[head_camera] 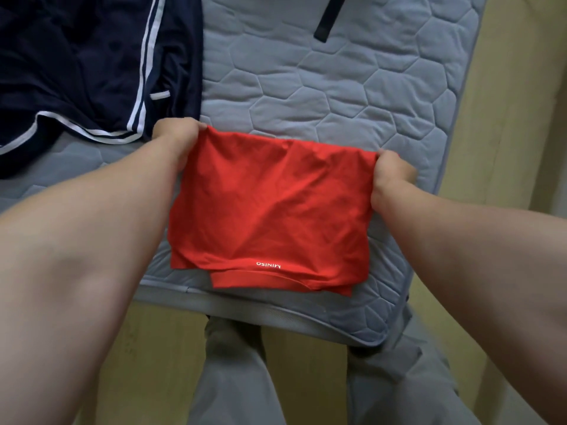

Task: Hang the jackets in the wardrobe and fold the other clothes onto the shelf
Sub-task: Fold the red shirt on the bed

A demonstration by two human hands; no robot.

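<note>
Soft, even indoor light, faint shadows only, slightly soft focus overall, and wide-angle stretch swelling the forearms at the edges.

Both my bare arms reach forward. My left hand (176, 134) pinches the far left corner of the red garment (270, 204); my right hand (391, 173) pinches its far right corner, fingers curled.

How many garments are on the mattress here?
2. The red garment, near edge, pinched by left hand and right hand; the navy striped garment, far left. A black strap at top may belong to another.
</note>
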